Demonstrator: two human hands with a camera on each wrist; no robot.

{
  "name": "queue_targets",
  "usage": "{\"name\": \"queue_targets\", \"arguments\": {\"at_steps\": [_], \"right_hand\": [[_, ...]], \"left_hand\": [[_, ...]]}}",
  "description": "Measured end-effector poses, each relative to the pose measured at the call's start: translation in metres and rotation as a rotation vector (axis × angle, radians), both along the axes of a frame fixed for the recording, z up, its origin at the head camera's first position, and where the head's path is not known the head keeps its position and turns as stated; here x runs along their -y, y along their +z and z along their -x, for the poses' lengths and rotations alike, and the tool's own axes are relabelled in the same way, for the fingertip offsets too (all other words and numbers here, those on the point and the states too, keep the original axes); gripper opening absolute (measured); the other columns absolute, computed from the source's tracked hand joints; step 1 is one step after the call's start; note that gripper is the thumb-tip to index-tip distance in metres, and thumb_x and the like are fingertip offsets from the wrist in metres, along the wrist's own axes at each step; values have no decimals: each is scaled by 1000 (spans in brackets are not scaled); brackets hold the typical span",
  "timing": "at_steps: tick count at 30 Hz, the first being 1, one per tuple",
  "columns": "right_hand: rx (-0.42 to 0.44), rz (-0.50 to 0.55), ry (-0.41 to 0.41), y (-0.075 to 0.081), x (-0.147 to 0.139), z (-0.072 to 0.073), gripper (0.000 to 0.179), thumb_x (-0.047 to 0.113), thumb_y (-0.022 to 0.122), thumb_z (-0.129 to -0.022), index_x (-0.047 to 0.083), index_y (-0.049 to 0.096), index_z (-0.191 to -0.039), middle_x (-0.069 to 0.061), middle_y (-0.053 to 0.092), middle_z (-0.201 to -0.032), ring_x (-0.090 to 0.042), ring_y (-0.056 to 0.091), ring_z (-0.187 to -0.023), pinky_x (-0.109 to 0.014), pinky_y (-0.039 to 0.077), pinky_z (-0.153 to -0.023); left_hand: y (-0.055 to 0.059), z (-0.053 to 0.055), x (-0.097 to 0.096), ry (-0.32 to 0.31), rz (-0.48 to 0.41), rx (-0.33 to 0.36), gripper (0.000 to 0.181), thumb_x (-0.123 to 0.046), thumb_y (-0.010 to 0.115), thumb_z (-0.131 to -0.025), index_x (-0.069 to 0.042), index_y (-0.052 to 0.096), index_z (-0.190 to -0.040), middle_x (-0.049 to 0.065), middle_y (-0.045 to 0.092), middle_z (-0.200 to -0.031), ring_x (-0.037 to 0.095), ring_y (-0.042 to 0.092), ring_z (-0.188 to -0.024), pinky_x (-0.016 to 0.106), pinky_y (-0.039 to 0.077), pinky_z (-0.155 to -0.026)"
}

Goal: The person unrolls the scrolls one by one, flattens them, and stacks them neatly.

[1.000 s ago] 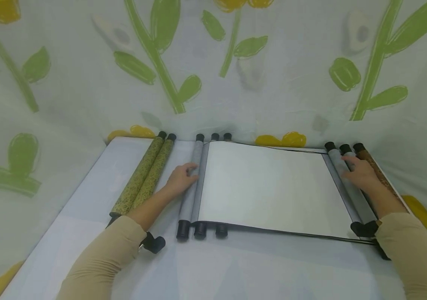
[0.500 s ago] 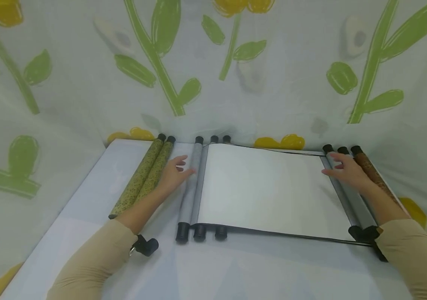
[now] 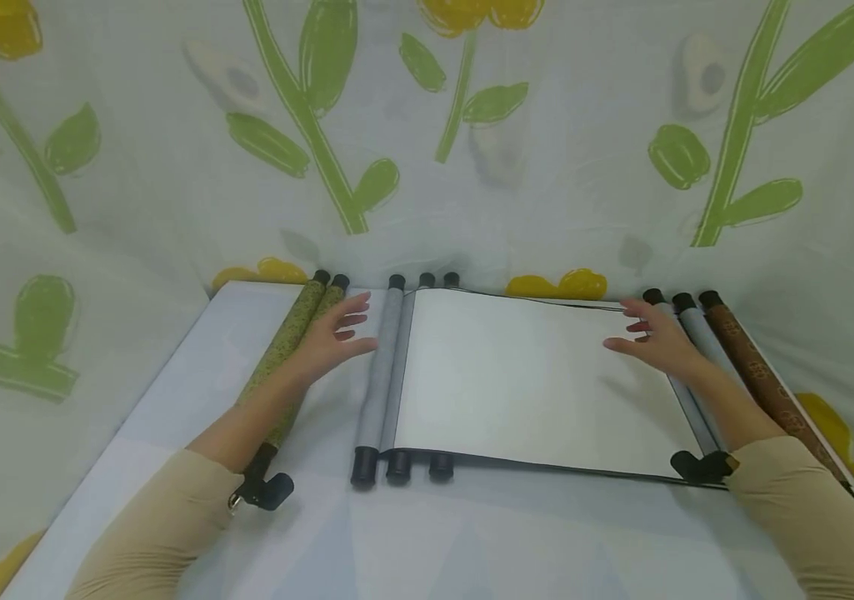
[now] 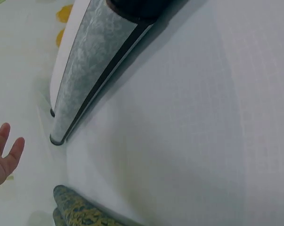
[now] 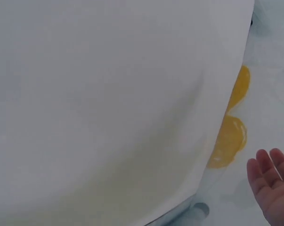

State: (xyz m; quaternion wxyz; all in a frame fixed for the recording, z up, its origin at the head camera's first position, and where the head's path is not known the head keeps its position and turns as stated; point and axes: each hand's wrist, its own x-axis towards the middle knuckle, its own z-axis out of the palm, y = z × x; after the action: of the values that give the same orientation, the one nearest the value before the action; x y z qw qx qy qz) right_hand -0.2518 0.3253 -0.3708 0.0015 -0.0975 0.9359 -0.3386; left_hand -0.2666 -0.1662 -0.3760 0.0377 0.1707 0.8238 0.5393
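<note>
A partly unrolled hanging scroll (image 3: 531,375) lies on the table, its white sheet spread between grey rolls with black end knobs. My left hand (image 3: 325,346) hovers left of the left grey roll (image 3: 378,375), overlapping the green patterned scrolls (image 3: 284,343) in the head view; its fingers are spread and hold nothing. Above the right end of the sheet, my right hand (image 3: 659,340) is likewise empty, fingers relaxed, casting a shadow on the white. In the right wrist view that hand (image 5: 273,193) shows beyond the sheet's far edge.
At the table's right edge lies a brown patterned scroll (image 3: 760,371) beside a grey roll (image 3: 704,327). Behind the table hangs a white curtain (image 3: 561,192) with green leaves and yellow flowers. Black wrist-camera mounts (image 3: 269,492) sit at both wrists.
Both hands have let go of the grey rolls and lifted away. The left hand has moved left, the right hand left over the white sheet. The scrolls stay where they were.
</note>
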Motion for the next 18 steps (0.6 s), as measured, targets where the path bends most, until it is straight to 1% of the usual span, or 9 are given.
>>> {"name": "queue_targets", "arguments": {"at_steps": [2,5,6,8,11,13,16,18], "right_hand": [[-5,20,12,-1,5,1,76,25,67,-88,-3,25,-145,-33,34,-139,-49,43,-117,-58,39,-94],[33,69,20,-1,13,2,80,27,69,-87,0,23,-147,-30,32,-142,-48,42,-120,-58,38,-96],[52,92,24,-1,16,3,82,28,69,-87,2,21,-148,-29,31,-144,-48,41,-122,-58,38,-97],[79,129,38,-1,23,5,83,27,69,-87,3,19,-149,-28,29,-145,-46,40,-124,-57,37,-99],[100,160,56,-1,33,6,83,26,69,-87,4,19,-149,-26,29,-146,-45,39,-125,-56,36,-100],[90,144,69,-1,41,7,84,26,70,-86,4,20,-149,-26,30,-146,-44,41,-124,-56,37,-100],[76,127,91,1,50,9,85,27,72,-84,6,22,-149,-25,30,-146,-44,42,-123,-55,38,-99],[65,119,114,2,58,11,84,27,73,-83,5,23,-148,-25,30,-146,-43,43,-122,-55,38,-99]], "left_hand": [[3,-2,5,-34,8,26,77,-17,71,-85,-18,28,-149,14,34,-149,32,35,-135,48,30,-109],[7,-6,12,-74,8,46,79,-15,70,-86,-21,25,-151,13,29,-152,34,29,-138,50,27,-110],[8,-7,14,-85,16,45,80,-15,70,-85,-21,24,-151,13,28,-152,34,29,-138,50,27,-110],[10,-8,20,-103,42,21,82,-13,71,-85,-19,23,-151,15,28,-153,35,28,-138,51,26,-110],[14,-8,29,-112,94,-4,85,-12,71,-84,-16,21,-152,17,26,-153,35,28,-139,52,26,-109],[17,-8,34,-111,120,-11,86,-11,71,-84,-16,19,-152,17,24,-154,36,26,-139,54,26,-108],[22,-8,41,-118,134,5,86,-15,71,-85,-18,17,-152,15,21,-155,35,23,-140,57,26,-107],[25,-9,47,-119,138,15,86,-18,71,-85,-21,17,-152,13,21,-156,35,23,-140,57,27,-107]]}}
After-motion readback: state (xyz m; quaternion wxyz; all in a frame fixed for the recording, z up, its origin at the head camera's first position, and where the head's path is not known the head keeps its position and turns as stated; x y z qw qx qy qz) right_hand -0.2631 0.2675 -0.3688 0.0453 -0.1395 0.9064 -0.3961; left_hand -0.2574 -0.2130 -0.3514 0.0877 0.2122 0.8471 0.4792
